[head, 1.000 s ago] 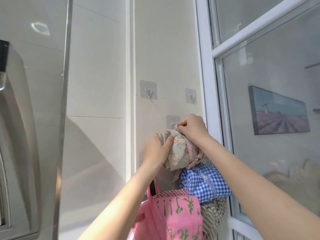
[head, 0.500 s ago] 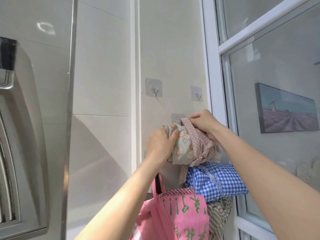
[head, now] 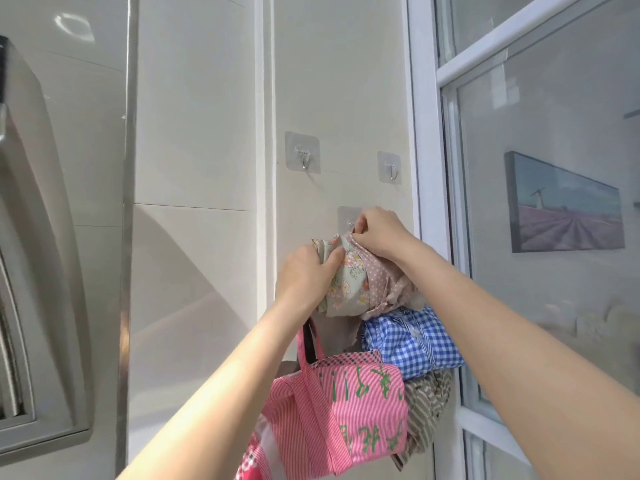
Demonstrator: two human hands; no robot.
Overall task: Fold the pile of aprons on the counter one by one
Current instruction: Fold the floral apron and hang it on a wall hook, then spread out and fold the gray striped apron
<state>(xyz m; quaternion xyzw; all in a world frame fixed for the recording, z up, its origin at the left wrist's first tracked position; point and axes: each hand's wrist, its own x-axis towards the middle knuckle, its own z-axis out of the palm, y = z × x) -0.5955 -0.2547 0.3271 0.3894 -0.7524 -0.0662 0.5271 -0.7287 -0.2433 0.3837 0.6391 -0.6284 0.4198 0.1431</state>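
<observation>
floral apron [head: 346, 278] gripped by left hand [head: 304, 271] | right hand [head: 377, 233] pinches its dotted strap [head: 374, 275] | pink bag [head: 346, 410]: green writing unreadable

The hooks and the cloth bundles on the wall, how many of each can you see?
Stick-on hooks: 3 (left hook, right hook, lower hook partly behind the right hand)
Cloth bundles: 4 (floral bundle held by the left hand, blue checked, pink striped, brown striped)
Total: 7
</observation>
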